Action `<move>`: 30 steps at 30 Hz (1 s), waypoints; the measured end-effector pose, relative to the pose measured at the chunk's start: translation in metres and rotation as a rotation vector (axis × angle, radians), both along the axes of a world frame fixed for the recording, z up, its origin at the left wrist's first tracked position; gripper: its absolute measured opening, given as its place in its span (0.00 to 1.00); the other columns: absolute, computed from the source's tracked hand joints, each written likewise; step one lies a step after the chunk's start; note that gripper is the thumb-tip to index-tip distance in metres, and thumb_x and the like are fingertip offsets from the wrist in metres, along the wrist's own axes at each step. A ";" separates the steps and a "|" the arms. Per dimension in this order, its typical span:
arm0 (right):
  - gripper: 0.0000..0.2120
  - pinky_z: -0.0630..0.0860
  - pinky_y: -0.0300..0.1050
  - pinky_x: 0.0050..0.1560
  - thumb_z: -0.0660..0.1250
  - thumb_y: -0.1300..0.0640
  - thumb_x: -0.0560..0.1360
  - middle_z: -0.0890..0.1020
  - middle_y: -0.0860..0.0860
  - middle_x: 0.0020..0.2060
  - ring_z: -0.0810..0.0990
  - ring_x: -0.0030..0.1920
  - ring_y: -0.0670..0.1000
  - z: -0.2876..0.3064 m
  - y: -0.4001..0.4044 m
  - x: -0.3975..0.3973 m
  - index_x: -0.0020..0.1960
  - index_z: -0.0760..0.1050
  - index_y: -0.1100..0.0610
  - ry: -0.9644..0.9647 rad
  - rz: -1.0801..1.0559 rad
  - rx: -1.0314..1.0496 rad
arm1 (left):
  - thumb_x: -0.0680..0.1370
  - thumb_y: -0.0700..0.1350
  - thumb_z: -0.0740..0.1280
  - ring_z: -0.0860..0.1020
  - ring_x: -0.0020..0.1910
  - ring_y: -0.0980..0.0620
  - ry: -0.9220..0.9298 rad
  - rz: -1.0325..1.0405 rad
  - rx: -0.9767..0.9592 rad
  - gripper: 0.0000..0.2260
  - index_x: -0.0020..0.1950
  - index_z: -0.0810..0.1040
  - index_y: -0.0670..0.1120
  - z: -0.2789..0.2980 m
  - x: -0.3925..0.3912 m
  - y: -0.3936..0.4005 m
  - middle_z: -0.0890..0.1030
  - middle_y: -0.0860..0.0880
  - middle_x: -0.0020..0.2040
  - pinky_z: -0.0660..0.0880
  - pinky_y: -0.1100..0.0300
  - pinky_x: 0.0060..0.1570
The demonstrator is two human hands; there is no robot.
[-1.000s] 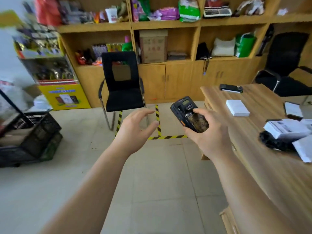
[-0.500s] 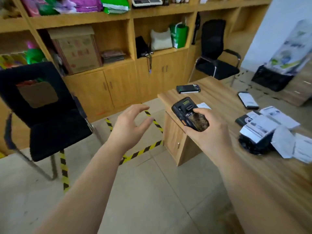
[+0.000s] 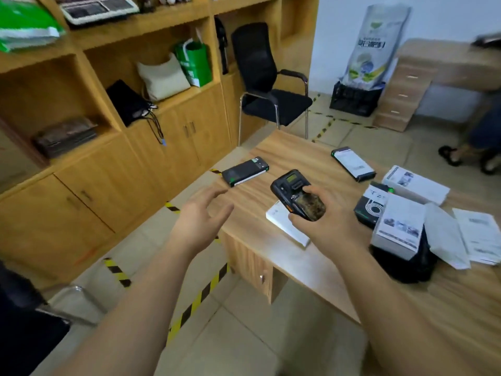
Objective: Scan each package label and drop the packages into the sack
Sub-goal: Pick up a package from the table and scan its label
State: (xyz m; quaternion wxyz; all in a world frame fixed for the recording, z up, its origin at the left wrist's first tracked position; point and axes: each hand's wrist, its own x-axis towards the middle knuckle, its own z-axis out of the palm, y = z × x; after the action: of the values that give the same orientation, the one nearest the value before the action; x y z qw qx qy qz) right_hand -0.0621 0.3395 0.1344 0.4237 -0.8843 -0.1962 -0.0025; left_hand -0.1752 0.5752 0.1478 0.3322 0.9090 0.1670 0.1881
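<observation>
The black handheld scanner sits clamped in the right hand above the wooden desk, small screen up; packages lie on the desk: a white box just under the scanner, more white boxes to the right, labels too blurred to read; the left hand hovers empty, fingers spread.

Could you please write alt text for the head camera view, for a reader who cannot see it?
The right hand grips a black handheld scanner above a wooden desk strewn with packages; the empty left hand hovers open beside it.
</observation>
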 end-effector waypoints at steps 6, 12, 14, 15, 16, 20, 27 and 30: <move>0.28 0.75 0.49 0.56 0.78 0.48 0.64 0.73 0.40 0.53 0.75 0.54 0.47 -0.032 0.052 0.062 0.62 0.75 0.44 0.028 -0.087 -0.005 | 0.79 0.47 0.69 0.71 0.56 0.57 0.100 -0.056 -0.055 0.14 0.65 0.77 0.47 -0.037 0.091 0.069 0.74 0.57 0.58 0.69 0.60 0.59; 0.29 0.74 0.45 0.51 0.77 0.46 0.65 0.76 0.42 0.60 0.76 0.55 0.46 -0.061 0.100 0.108 0.64 0.74 0.43 0.039 -0.215 -0.121 | 0.77 0.45 0.71 0.73 0.63 0.50 0.217 -0.206 -0.059 0.18 0.66 0.77 0.43 -0.098 0.194 0.142 0.75 0.48 0.64 0.67 0.60 0.64; 0.29 0.74 0.45 0.51 0.78 0.47 0.65 0.76 0.43 0.60 0.76 0.55 0.47 -0.072 0.113 0.119 0.64 0.75 0.45 0.050 -0.272 -0.120 | 0.76 0.45 0.72 0.72 0.66 0.46 0.251 -0.230 -0.020 0.20 0.66 0.77 0.41 -0.116 0.228 0.160 0.75 0.44 0.66 0.66 0.59 0.63; 0.29 0.74 0.45 0.51 0.78 0.48 0.65 0.76 0.43 0.60 0.76 0.55 0.47 -0.079 0.120 0.124 0.64 0.75 0.46 0.055 -0.308 -0.112 | 0.76 0.46 0.73 0.72 0.66 0.43 0.272 -0.245 0.004 0.21 0.67 0.76 0.40 -0.126 0.244 0.169 0.75 0.42 0.66 0.66 0.56 0.65; 0.29 0.74 0.45 0.51 0.78 0.48 0.65 0.76 0.44 0.59 0.76 0.55 0.47 -0.085 0.126 0.129 0.64 0.76 0.47 0.060 -0.341 -0.108 | 0.76 0.47 0.73 0.71 0.67 0.42 0.303 -0.252 0.034 0.22 0.68 0.76 0.41 -0.135 0.259 0.177 0.73 0.42 0.68 0.65 0.53 0.67; 0.28 0.62 0.24 0.48 0.79 0.52 0.65 0.74 0.44 0.55 0.66 0.50 0.35 -0.108 0.146 0.141 0.63 0.77 0.51 0.091 -0.429 -0.104 | 0.75 0.55 0.73 0.62 0.73 0.42 0.537 -0.286 0.202 0.32 0.75 0.68 0.45 -0.176 0.297 0.205 0.64 0.44 0.76 0.58 0.52 0.72; 0.28 0.65 0.26 0.48 0.78 0.51 0.64 0.74 0.40 0.55 0.70 0.52 0.37 -0.133 0.147 0.140 0.62 0.76 0.48 0.145 -0.521 -0.112 | 0.73 0.53 0.73 0.66 0.69 0.40 0.562 -0.256 0.198 0.31 0.73 0.70 0.45 -0.202 0.308 0.196 0.69 0.42 0.72 0.67 0.47 0.68; 0.28 0.71 0.41 0.49 0.78 0.48 0.64 0.74 0.40 0.55 0.73 0.53 0.41 -0.134 0.140 0.136 0.63 0.76 0.47 0.145 -0.544 -0.117 | 0.74 0.53 0.72 0.75 0.62 0.45 0.561 -0.349 -0.003 0.27 0.71 0.73 0.46 -0.193 0.308 0.170 0.77 0.44 0.64 0.73 0.52 0.61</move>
State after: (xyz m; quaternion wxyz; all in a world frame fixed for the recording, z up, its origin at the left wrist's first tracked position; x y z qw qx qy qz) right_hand 0.0743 0.4793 0.0009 0.3686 -0.9253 0.0794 -0.0414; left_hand 0.1326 0.7456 -0.0453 0.3018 0.9398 0.0938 -0.1298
